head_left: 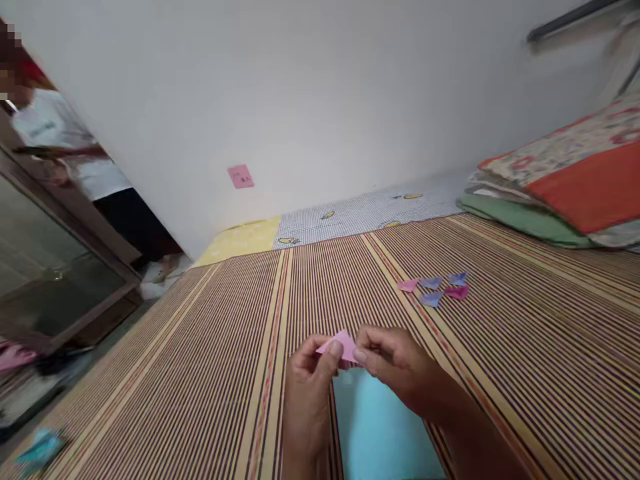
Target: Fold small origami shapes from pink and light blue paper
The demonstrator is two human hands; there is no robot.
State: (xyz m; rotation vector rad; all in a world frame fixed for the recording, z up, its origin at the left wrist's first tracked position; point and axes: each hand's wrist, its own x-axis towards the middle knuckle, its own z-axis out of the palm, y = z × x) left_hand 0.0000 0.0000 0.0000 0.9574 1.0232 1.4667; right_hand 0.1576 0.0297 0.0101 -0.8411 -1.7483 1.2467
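Between my hands is a small folded piece of pink paper point(345, 339), held up over the near part of a striped mat. My left hand point(316, 367) pinches it with the thumb across its front. At the paper's right corner, the thumb and fingers of my right hand point(387, 353) are closed on it. Below my hands lies a light blue sheet or board point(377, 420), partly covered by my wrists. Farther off to the right, several small folded paper pieces point(431, 283) in pink, magenta and blue-violet rest on the mat.
The striped mat point(200, 347) reaches to a patterned sheet point(345, 217) along the white wall. Folded bedding point(565, 180) is piled at the right. A pink note point(241, 176) sticks to the wall. At the left, a person point(75, 140) stands beyond the wall's edge, near a glass-fronted cabinet point(55, 267).
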